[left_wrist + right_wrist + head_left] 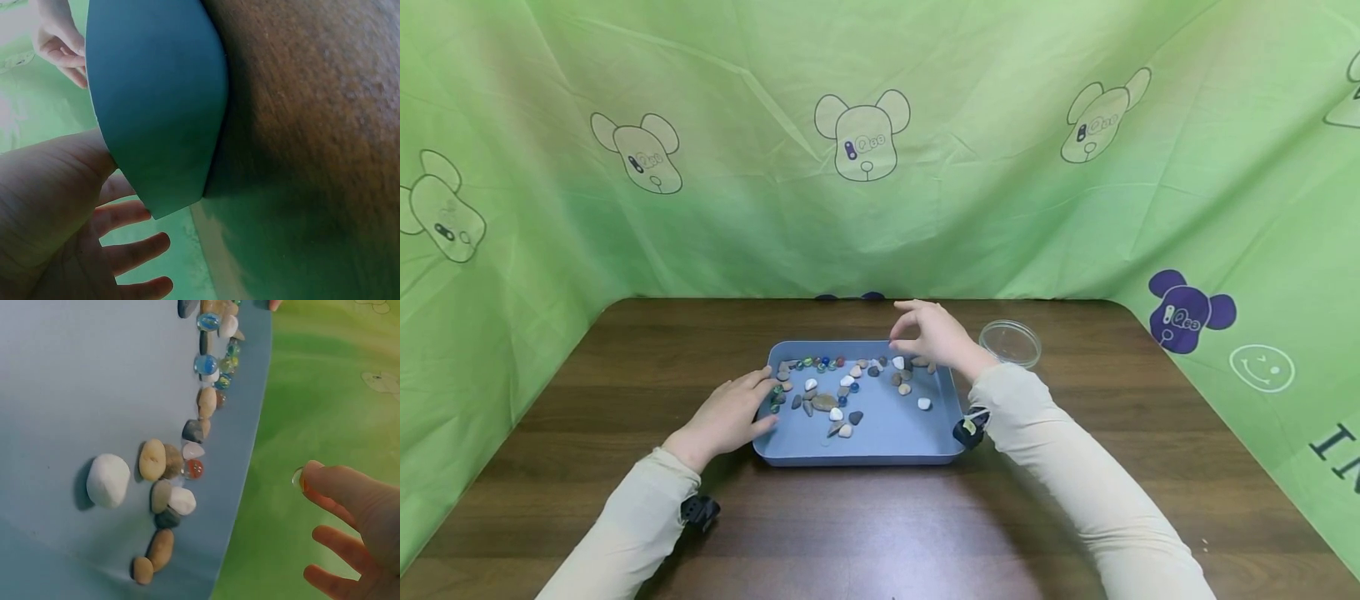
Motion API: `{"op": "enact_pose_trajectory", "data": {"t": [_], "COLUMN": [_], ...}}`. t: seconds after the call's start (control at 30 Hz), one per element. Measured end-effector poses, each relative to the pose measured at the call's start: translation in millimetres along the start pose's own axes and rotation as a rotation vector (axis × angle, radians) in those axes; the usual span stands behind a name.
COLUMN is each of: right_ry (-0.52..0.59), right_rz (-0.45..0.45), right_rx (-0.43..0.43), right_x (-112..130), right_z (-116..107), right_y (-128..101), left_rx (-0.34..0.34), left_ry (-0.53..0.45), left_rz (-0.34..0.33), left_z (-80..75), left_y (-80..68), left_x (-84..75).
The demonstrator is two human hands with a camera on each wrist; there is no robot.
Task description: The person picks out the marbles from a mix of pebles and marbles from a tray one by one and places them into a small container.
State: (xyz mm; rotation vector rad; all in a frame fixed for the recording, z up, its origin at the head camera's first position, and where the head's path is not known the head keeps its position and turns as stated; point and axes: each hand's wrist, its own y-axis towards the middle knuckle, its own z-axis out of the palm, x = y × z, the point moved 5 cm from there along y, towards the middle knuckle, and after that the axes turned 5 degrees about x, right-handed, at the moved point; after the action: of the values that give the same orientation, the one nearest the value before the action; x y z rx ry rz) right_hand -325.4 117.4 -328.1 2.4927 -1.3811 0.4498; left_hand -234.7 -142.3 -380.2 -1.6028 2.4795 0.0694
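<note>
A shallow blue tray (891, 437) holds scattered pebbles and glass marbles. My left hand (726, 417) is at its left side, with fingers loosely extended along the rim; in the left wrist view the fingers reach past the tray's outer wall (162, 106). Over the far right rim, my right hand (936, 337) pinches a clear marble (300, 480) with an orange-red tint between thumb and index finger, while the other fingers stay spread. Near that hand lie a large white pebble (109, 481), a red marble (194, 469) and several tan and grey stones.
A round clear glass dish (1011, 343) stands on the brown wooden table (880, 533) just beyond the tray's right far corner, close to the right forearm. Behind the table hangs a green printed cloth (760, 225).
</note>
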Motion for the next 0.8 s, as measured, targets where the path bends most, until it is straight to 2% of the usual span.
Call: {"op": "enact_pose_trajectory", "data": {"t": [0.8], "right_ry": [-0.06], "right_rz": [-0.039], "right_rx": [-0.009], "right_x": [3], "right_z": [-20], "right_y": [-22], "left_rx": [0.009], "left_ry": [-0.003], "left_rz": [0.011], "left_z": [0.6], "left_y": [0.8], "left_x": [0.6]}}
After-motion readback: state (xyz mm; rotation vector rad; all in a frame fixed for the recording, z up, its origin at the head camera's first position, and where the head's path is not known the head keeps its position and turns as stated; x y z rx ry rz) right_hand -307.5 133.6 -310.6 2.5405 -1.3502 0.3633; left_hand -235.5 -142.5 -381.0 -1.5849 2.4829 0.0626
